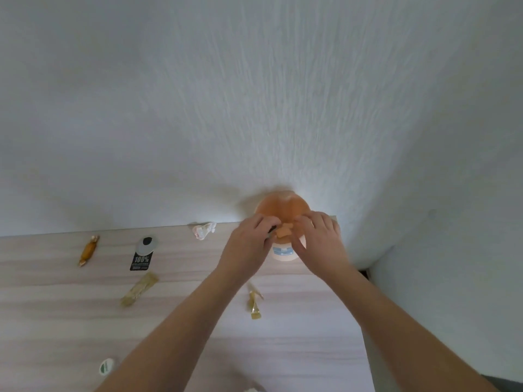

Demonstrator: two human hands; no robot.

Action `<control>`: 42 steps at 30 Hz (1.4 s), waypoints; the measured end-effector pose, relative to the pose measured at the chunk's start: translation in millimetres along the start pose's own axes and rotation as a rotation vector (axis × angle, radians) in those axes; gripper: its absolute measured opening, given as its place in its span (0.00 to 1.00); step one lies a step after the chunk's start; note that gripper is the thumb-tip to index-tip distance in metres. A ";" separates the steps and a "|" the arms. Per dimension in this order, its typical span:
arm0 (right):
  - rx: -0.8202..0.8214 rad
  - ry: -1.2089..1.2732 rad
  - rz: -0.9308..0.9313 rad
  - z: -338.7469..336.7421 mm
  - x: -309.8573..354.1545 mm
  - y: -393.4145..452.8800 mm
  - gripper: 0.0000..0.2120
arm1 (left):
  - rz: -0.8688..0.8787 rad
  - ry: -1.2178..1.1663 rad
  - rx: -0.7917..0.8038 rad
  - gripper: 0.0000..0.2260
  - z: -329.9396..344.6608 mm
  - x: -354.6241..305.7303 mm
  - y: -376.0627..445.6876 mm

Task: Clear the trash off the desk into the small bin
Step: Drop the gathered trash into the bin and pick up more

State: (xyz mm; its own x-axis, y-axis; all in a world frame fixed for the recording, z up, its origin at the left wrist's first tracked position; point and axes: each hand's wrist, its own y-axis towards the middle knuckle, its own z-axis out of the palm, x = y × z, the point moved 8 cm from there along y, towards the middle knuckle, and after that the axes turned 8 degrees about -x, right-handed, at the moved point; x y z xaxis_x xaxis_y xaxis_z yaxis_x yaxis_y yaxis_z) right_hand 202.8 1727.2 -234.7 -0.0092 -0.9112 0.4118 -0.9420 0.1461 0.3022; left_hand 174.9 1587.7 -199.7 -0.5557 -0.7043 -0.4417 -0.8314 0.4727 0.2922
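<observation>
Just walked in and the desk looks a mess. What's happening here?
A person is clearing trash into the small orange bin at the desk's far edge. Both hands, left hand and right hand, meet over its mouth, holding an orange scrap. Still lying out: a wrapped candy, a black tag, a crumpled paper and two gold wrappers.

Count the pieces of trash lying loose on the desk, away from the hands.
7: orange candy, black tag, crumpled paper, tan wrapper, gold wrapper, round sticker, white scrap. Arms may hide more.
</observation>
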 end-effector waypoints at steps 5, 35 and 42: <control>0.080 -0.003 -0.007 -10.2 -14.4 -25.4 0.20 | 0.070 0.158 0.001 0.11 36.1 4.2 52.1; 0.618 0.191 -0.192 83.7 104.8 -195.7 0.30 | -0.202 0.296 0.099 0.20 -28.4 67.9 -200.3; 0.868 -0.030 -0.270 137.9 111.9 -284.4 0.41 | -0.480 0.352 0.249 0.22 -21.1 111.3 -350.6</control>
State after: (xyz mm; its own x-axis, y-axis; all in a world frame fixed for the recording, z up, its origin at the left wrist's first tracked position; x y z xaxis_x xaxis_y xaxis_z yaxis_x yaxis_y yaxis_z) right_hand 423.3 1530.5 -393.1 0.2517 -0.8838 0.3945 -0.8348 -0.4045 -0.3735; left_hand 404.4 1332.4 -333.4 -0.1249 -0.9795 -0.1577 -0.9857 0.1407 -0.0929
